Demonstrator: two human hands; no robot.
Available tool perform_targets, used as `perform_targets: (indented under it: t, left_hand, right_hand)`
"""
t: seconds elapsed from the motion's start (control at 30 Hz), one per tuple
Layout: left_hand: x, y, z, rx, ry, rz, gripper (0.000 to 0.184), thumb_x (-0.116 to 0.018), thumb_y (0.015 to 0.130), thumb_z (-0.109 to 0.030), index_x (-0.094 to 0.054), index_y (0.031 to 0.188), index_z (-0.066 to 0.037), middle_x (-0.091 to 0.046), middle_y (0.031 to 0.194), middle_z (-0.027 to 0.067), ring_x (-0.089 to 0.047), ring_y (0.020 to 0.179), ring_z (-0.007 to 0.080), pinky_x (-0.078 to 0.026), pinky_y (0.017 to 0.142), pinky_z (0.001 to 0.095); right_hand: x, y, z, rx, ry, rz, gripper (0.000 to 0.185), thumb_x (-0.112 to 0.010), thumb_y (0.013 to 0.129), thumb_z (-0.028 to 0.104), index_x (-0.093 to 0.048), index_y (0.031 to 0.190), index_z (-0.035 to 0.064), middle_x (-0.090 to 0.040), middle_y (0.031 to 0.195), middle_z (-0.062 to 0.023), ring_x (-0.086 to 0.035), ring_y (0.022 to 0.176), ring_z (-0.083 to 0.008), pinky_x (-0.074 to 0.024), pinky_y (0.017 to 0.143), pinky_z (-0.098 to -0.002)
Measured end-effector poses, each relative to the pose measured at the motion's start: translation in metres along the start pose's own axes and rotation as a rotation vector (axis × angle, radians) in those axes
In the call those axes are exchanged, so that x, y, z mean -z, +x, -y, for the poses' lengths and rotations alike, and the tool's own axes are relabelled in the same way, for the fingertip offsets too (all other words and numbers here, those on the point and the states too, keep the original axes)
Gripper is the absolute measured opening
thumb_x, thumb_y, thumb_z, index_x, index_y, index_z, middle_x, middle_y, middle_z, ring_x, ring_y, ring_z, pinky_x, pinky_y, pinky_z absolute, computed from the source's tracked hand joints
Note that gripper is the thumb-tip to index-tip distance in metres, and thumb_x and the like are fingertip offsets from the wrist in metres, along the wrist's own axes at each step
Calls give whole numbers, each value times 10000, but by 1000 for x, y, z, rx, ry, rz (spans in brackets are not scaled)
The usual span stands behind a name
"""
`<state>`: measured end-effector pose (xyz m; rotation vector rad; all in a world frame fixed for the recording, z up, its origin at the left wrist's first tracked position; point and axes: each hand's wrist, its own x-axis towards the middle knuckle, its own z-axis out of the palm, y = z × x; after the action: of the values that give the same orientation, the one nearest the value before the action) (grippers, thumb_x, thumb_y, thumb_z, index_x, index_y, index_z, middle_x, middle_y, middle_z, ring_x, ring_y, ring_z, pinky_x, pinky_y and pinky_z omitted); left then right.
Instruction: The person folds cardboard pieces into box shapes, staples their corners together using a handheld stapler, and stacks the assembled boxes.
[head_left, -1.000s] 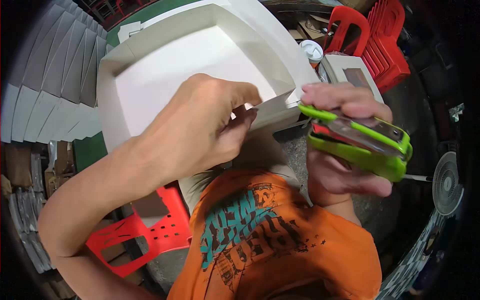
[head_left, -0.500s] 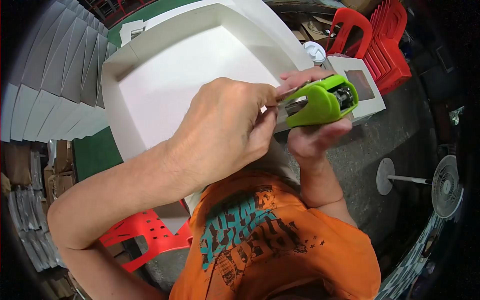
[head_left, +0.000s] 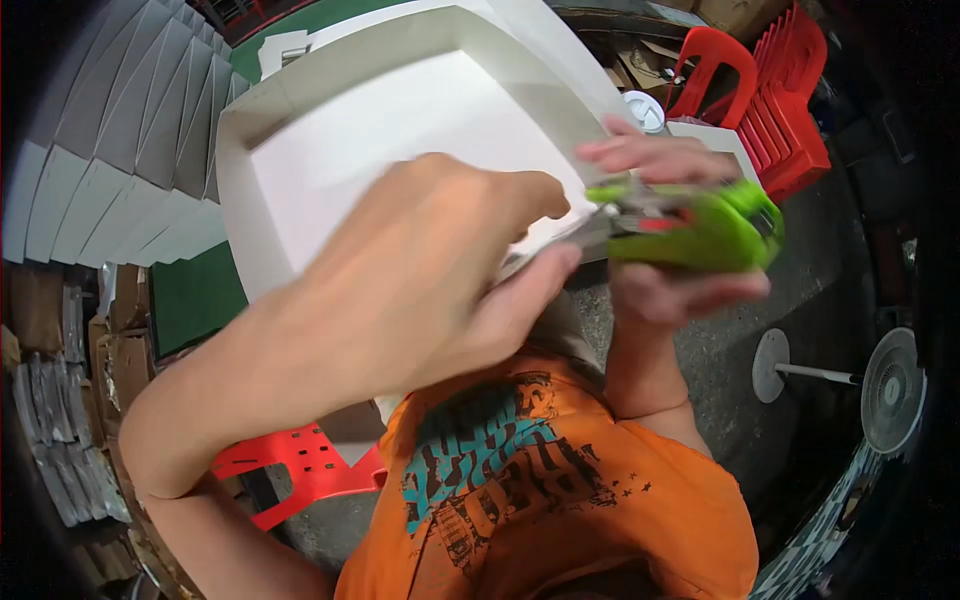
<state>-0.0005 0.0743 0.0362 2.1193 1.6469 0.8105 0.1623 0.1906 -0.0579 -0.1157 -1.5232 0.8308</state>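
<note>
My right hand [head_left: 665, 225], blurred by motion, grips a bright green stapler [head_left: 700, 235] between the fingers above and the thumb below. Metal parts show at the stapler's left end, with a bit of red inside. Just left of it, my left hand [head_left: 440, 260] is closed, its thumb and fingers pinching a thin silvery strip [head_left: 560, 240] that reaches toward the stapler's metal end. Whether the strip touches the stapler is too blurred to tell. Behind both hands lies a large, shallow white cardboard box [head_left: 400, 120], open at the top.
Folded grey-white cardboard pieces [head_left: 110, 150] stand stacked at the left on a green surface [head_left: 195, 300]. Red plastic chairs [head_left: 785, 110] are stacked at the upper right, near a white-lidded cup [head_left: 645, 110]. A white fan [head_left: 890, 390] is at the right. Another red chair [head_left: 310, 465] is below my left arm.
The stapler and my right hand have moved right, away from my left hand, and the stapler has turned. The silvery strip now shows between my left fingers.
</note>
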Motion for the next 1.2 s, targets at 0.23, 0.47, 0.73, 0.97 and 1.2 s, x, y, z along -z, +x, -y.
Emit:
perform_targets:
  t: [0.23, 0.47, 0.73, 0.97, 1.2]
  left_hand:
    - [70, -99, 2, -143, 282, 20, 554, -802, 832, -512, -747, 1075, -17, -757, 1063, 170, -733, 1047, 371, -571, 936, 499]
    - [40, -162, 33, -192, 514, -92, 412, -671, 961, -428, -742, 964, -22, -768, 1004, 126, -733, 1072, 382, -491, 1085, 608]
    - [-4, -160, 54, 42, 105, -745, 297, -638, 945, -197, -667, 699, -32, -725, 753, 109, -750, 950, 335, -388, 1131, 712]
    - [8, -137, 24, -324, 437, -188, 153, -733, 842, -133, -724, 980, -69, -775, 1033, 100, -724, 871, 262, -545, 990, 481]
    - [10, -81, 34, -510, 279, -21, 280, -729, 821, -107, -731, 1093, -43, -694, 881, 67, -644, 665, 174, -495, 535, 282]
  right_hand:
    - [3, -15, 28, 31, -172, 227, 456, -613, 993, 521, -543, 1021, 72, -724, 1060, -212, -706, 1050, -368, -412, 1116, -615]
    - [-16, -31, 3, 6, -91, 143, 892, -383, 908, 895, -588, 1007, 33, -691, 830, -57, -620, 712, -204, -491, 875, -457]
    - [-18, -29, 1, -111, -35, 31, 970, -219, 849, 983, -512, 1029, 76, -660, 792, -91, -596, 739, -199, -419, 930, -440]
    - [-3, 4, 0, -290, -139, 235, 859, -317, 1002, 782, -605, 1123, -19, -691, 956, -131, -665, 843, -207, -497, 880, -388]
    - [-31, 36, -12, -144, 35, 457, 508, -595, 1057, 484, -711, 1012, -8, -613, 702, -53, -562, 647, -108, -446, 587, -298]
